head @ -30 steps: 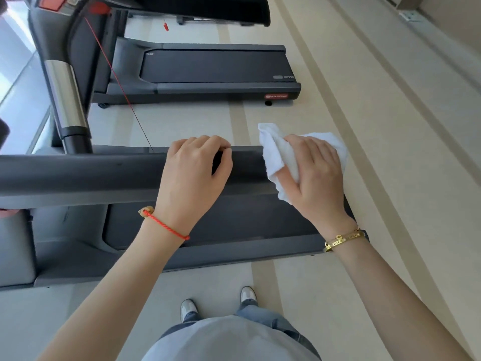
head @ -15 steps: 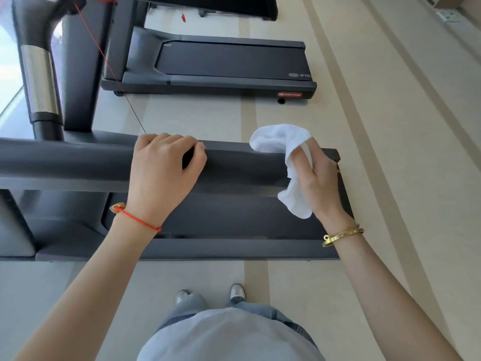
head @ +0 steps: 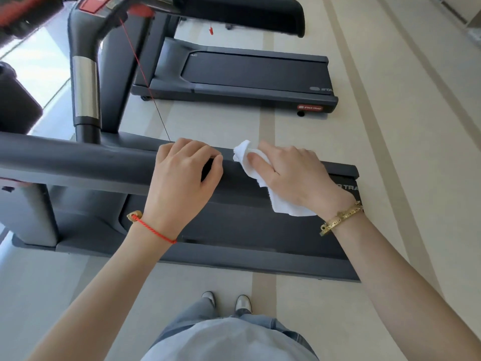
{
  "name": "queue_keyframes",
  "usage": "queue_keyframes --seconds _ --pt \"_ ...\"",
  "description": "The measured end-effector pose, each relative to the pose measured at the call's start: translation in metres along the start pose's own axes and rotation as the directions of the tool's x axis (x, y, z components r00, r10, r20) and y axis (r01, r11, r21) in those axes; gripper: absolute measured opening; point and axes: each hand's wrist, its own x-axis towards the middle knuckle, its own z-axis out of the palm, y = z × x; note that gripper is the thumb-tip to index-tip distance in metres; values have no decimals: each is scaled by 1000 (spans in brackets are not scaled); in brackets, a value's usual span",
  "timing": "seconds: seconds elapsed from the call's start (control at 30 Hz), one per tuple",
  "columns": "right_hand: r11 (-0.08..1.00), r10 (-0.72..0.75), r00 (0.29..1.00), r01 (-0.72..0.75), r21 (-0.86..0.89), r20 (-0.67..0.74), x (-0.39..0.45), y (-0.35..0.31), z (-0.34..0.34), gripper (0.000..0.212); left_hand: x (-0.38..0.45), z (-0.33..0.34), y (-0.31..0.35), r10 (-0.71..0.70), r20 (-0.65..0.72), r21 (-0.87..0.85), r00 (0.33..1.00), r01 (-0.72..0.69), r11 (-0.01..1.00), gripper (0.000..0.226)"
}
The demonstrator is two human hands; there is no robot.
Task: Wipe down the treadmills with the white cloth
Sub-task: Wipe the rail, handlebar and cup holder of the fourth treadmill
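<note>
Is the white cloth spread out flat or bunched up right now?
Bunched up. The white cloth is crumpled under the right hand on the handrail, one lump poking out past the fingers and a tail hanging below.

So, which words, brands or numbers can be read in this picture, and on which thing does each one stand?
"STAR TRAC": on the red badge at the end of the far treadmill.
"STA", cut by the edge: beside a logo on the far treadmill's belt end.
"TRA", partly hidden by the right hand: on the near treadmill.
Marks on the gold bracelet: too small to read.
Red panel on the console: blurred.
</note>
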Motion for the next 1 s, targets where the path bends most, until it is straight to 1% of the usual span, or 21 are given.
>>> queue_keyframes --seconds 0.1,0.17,0.3,0.4,0.47,0.73,1.0 --pt "997 -77 997 77 21 14 15 -33 5 36 -3 -11 -13 -28 -15 27 999 28 999 25" --pt "992 -124 992 124 24 -1 22 -54 11 35 -6 -21 -27 -63 -34 38 997 64 997 24" --pt "970 -228 965 214 -113 -127 33 -85 29 44 -12 -44 -65 -122 -82 46 989 126 991 23" --pt "958 -274 943 251 -137 -187 45 -110 41 46 -15 -63 -102 -170 -109 52 979 177 983 27" --pt "956 -284 938 259 -141 -200 53 -128 48 46 -16 -76 -128 -190 -111 53 976 197 979 29" --pt "956 -272 937 237 -171 -221 91 -207 68 47 -17 -130 -243 -162 -171 33 972 170 985 27" --pt "950 -286 926 241 -196 -247 143 -311 95 52 -29 -152 -318 -125 -94 54 988 130 990 29"
